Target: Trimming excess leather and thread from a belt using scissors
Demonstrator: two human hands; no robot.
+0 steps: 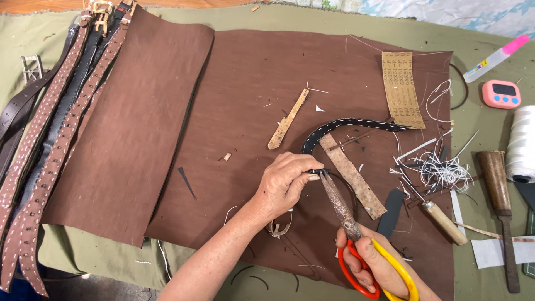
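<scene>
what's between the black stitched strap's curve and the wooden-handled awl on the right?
Head view: a rough tan leather strip lies diagonally between the black white-stitched strap and the wooden-handled awl, then a dark leather scrap, all on the brown leather sheet.

Head view, steeply down, close overhead.

Leather sheet lying on the cloth-covered table, overlapping a second sheet at its left. Belts lying at the far left. Stitched strap resting mid-sheet, crossing over a strip. Thread scraps and awl lying right of the strip. Sandpaper sitting behind them. Timer, spool and knife standing along the right edge.
</scene>
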